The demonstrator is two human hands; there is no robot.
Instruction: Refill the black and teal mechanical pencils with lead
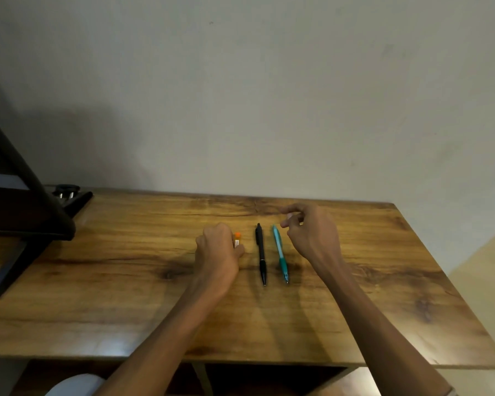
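Observation:
A black mechanical pencil [261,254] and a teal mechanical pencil [280,253] lie side by side on the wooden table [126,281], tips toward me. Left of them, my left hand [219,254] is closed around a small lead tube with an orange cap [237,238], which pokes out past the fingers. My right hand [309,231] hovers just right of the teal pencil's top end, fingers loosely curled and apart, holding nothing.
A dark stand with slanted legs [20,224] occupies the table's left end, with a small black knob [66,190] behind it. A pale wall [240,95] rises directly behind the table. The table's right edge [452,281] drops to the floor.

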